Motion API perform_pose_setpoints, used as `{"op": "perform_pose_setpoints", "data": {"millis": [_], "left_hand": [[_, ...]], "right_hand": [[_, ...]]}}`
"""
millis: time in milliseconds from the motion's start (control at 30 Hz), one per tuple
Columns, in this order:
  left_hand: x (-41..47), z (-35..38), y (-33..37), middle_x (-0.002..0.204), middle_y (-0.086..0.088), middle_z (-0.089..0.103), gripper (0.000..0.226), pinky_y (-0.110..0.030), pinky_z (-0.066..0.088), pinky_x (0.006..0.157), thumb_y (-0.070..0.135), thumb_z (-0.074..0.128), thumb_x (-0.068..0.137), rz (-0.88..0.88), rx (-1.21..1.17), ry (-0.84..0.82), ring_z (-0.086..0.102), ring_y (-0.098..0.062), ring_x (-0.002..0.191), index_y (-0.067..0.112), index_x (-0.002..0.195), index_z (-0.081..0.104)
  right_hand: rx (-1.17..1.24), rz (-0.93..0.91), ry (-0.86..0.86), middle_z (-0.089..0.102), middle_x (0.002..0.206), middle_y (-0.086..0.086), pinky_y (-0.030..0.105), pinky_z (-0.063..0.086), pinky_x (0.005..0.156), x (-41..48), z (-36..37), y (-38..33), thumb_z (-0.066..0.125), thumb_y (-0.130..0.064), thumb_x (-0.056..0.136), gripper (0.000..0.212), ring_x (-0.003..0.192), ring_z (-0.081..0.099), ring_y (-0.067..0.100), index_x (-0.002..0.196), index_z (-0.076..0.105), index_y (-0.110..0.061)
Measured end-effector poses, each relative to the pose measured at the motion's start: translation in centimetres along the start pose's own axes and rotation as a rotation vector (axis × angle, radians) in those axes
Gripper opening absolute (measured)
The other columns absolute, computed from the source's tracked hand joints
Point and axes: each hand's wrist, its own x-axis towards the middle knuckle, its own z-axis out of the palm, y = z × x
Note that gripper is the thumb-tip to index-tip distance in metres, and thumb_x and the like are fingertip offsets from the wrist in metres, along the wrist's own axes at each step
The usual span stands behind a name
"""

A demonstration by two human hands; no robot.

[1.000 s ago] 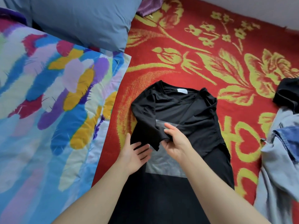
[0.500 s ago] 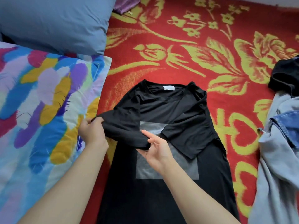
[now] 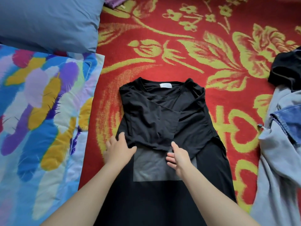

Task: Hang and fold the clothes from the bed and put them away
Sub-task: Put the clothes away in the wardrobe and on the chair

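Left hand [image 3: 118, 148], right hand [image 3: 178, 154] rest on black shirt [image 3: 162, 115] (sleeves folded in).

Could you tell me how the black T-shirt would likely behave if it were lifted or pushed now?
Probably floppy: the black T-shirt wrinkles where its sleeves lie folded across the chest, so they would likely fall open. It looks thin and light. On the fuzzy red blanket it would probably bunch rather than slide.

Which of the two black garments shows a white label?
The black T-shirt laid flat in the middle, white label at its collar. The other black garment lies crumpled at the right edge.
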Motion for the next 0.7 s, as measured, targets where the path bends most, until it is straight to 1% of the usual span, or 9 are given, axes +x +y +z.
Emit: {"op": "perform_pose_setpoints", "data": {"millis": [67, 133, 233, 267, 367, 467, 567, 633, 700], "left_hand": [[0.0, 1.4, -2.1, 0.148, -0.01, 0.022, 0.076, -0.042, 0.035, 0.099, 0.049, 0.056, 0.088, -0.026, 0.203, 0.008, 0.026, -0.03, 0.134, 0.025, 0.147, 0.014], [0.2, 2.0, -3.5, 0.145, -0.008, 0.028, 0.074, -0.037, 0.04, 0.092, 0.045, 0.054, 0.09, -0.006, 0.252, 0.114, 0.034, -0.027, 0.128, 0.029, 0.148, 0.011], [0.6, 1.9, -4.4, 0.128, -0.005, 0.045, 0.061, -0.033, 0.041, 0.072, 0.034, 0.052, 0.093, 0.003, 0.1, 0.196, 0.051, -0.025, 0.11, 0.031, 0.146, 0.023], [0.7, 1.8, -4.6, 0.124, -0.004, 0.049, 0.053, -0.032, 0.039, 0.068, 0.03, 0.052, 0.093, 0.006, 0.051, 0.192, 0.054, -0.025, 0.106, 0.029, 0.142, 0.031], [1.4, 1.3, -5.0, 0.105, -0.003, 0.062, 0.027, -0.029, 0.036, 0.061, 0.017, 0.051, 0.091, -0.064, -0.119, 0.199, 0.057, -0.026, 0.089, 0.022, 0.117, 0.055], [1.8, 0.8, -5.5, 0.085, -0.006, 0.062, 0.008, -0.03, 0.036, 0.059, 0.009, 0.053, 0.084, -0.15, -0.314, 0.275, 0.053, -0.027, 0.077, 0.015, 0.088, 0.057], [1.9, 0.4, -7.0, 0.077, -0.009, 0.06, 0.013, -0.031, 0.035, 0.059, 0.006, 0.047, 0.085, -0.247, -0.374, 0.393, 0.05, -0.031, 0.071, 0.013, 0.076, 0.054], [2.0, 0.2, -8.1, 0.078, -0.008, 0.06, 0.014, -0.031, 0.036, 0.062, 0.004, 0.046, 0.086, -0.291, -0.355, 0.369, 0.05, -0.031, 0.073, 0.013, 0.079, 0.054], [2.2, 0.2, -8.5, 0.082, -0.005, 0.058, 0.011, -0.031, 0.036, 0.066, 0.006, 0.047, 0.087, -0.279, -0.353, 0.329, 0.05, -0.029, 0.077, 0.013, 0.087, 0.054]], "right_hand": [[-0.028, -0.037, 0.027, 0.062, 0.111, 0.024, 0.041, 0.05, 0.089, 0.5, 0.3, -0.1, 0.055, -0.029, 0.093, 0.044, 0.112, 0.057, 0.038, 0.123, 0.049, 0.003], [-0.03, -0.06, 0.021, 0.058, 0.082, 0.01, 0.03, 0.051, 0.069, 0.6, 0.7, 0.1, 0.061, -0.025, 0.09, 0.043, 0.083, 0.063, 0.025, 0.124, 0.048, -0.002], [-0.062, -0.071, 0.005, 0.047, 0.066, 0.002, 0.02, 0.034, 0.05, 0.7, 1.2, 0.3, 0.063, -0.017, 0.087, 0.014, 0.055, 0.041, 0.011, 0.095, 0.052, -0.013], [-0.07, -0.07, 0.004, 0.043, 0.062, 0.001, 0.019, 0.029, 0.047, 0.8, 1.5, 0.4, 0.062, -0.014, 0.087, 0.015, 0.052, 0.036, 0.011, 0.081, 0.049, -0.016], [-0.002, -0.062, 0.003, 0.035, 0.058, 0.003, 0.017, 0.02, 0.039, 1.1, 2.4, 0.8, 0.057, -0.006, 0.088, 0.038, 0.048, 0.026, 0.012, 0.064, 0.031, -0.02], [0.016, -0.049, 0.077, 0.04, 0.059, 0.005, 0.017, 0.02, 0.035, 1.3, 2.6, 1.0, 0.051, -0.004, 0.086, 0.025, 0.046, 0.03, 0.014, 0.069, 0.036, -0.015], [-0.158, -0.082, 0.158, 0.042, 0.058, 0.005, 0.022, 0.023, 0.04, 1.6, 1.6, 1.2, 0.05, -0.011, 0.081, 0.016, 0.042, 0.031, 0.015, 0.071, 0.038, -0.013], [-0.4, -0.1, 0.086, 0.041, 0.056, 0.002, 0.02, 0.024, 0.04, 1.8, 0.9, 1.1, 0.051, -0.016, 0.08, 0.019, 0.039, 0.031, 0.013, 0.071, 0.034, -0.016], [-0.707, -0.081, -0.031, 0.05, 0.055, 0.002, 0.018, 0.03, 0.044, 1.9, 0.4, 0.5, 0.051, -0.022, 0.081, 0.016, 0.039, 0.042, 0.015, 0.073, 0.038, -0.017]]}}
